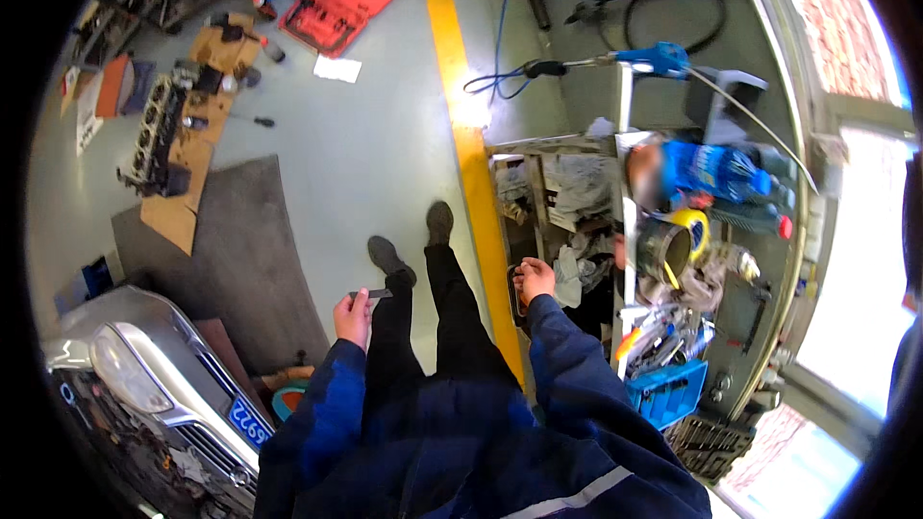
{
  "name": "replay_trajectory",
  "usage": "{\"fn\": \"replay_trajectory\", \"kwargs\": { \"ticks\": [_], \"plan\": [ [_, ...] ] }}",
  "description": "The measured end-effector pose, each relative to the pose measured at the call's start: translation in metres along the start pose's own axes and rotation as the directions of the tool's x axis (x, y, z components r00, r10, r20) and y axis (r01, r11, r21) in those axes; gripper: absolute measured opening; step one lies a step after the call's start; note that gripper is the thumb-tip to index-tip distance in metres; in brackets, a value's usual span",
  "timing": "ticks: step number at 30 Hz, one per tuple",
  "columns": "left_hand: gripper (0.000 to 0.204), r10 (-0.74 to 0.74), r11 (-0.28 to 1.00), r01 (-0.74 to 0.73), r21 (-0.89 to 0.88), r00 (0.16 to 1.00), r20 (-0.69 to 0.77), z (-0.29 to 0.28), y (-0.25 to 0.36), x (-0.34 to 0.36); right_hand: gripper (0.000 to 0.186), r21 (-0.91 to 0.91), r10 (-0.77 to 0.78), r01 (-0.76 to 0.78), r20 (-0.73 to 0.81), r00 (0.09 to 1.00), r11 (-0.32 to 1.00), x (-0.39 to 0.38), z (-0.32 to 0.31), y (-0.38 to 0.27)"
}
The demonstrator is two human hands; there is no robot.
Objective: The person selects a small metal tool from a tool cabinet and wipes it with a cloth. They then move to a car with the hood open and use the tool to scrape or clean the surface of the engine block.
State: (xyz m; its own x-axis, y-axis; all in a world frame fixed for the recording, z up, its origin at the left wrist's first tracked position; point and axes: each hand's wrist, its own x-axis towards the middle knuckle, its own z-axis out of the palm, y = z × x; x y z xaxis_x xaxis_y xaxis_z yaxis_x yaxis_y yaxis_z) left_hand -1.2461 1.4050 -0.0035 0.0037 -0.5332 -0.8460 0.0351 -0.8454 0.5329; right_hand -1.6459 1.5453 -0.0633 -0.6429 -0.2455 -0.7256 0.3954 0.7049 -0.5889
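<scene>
My left hand point(353, 318) is closed on a short dark flat strip point(375, 294), pinched between thumb and fingers, with its free end pointing right. What kind of tool or part the strip is, I cannot make out. My right hand point(535, 280) is held beside the lower shelf of a cluttered metal rack point(625, 279), its fingers loosely curled. Nothing shows in it. Grey-white rags point(580, 264) lie on that shelf just right of the right hand. Both hands are in front of my body, above the floor.
An engine cylinder head point(154, 139) stands on cardboard point(178, 214) at the left. Farther back lies an open red tool case point(341, 2). A car front point(159, 365) fills the lower left. The rack holds bottles, a tin point(663, 248), tools and a blue bin point(668, 394).
</scene>
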Motion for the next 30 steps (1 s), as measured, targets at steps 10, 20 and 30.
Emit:
{"fn": "replay_trajectory", "kwargs": {
  "ticks": [10,20,30],
  "plan": [
    [0.033,-0.301,0.952,0.305,-0.003,0.937,-0.178,0.029,-0.129,0.093,0.046,-0.081,0.254,-0.252,0.015,0.967,0.964,0.266,0.102,0.087],
    [0.033,-0.319,0.948,0.319,0.02,0.948,-0.009,0.106,-0.168,0.162,0.047,-0.636,-0.187,-0.125,-0.4,0.897,0.761,0.407,0.076,0.145],
    [0.031,-0.263,0.961,0.258,0.102,0.964,0.04,0.146,-0.12,0.143,0.028,-0.011,-0.277,0.284,-0.262,0.925,0.959,0.14,0.101,0.003]
  ]
}}
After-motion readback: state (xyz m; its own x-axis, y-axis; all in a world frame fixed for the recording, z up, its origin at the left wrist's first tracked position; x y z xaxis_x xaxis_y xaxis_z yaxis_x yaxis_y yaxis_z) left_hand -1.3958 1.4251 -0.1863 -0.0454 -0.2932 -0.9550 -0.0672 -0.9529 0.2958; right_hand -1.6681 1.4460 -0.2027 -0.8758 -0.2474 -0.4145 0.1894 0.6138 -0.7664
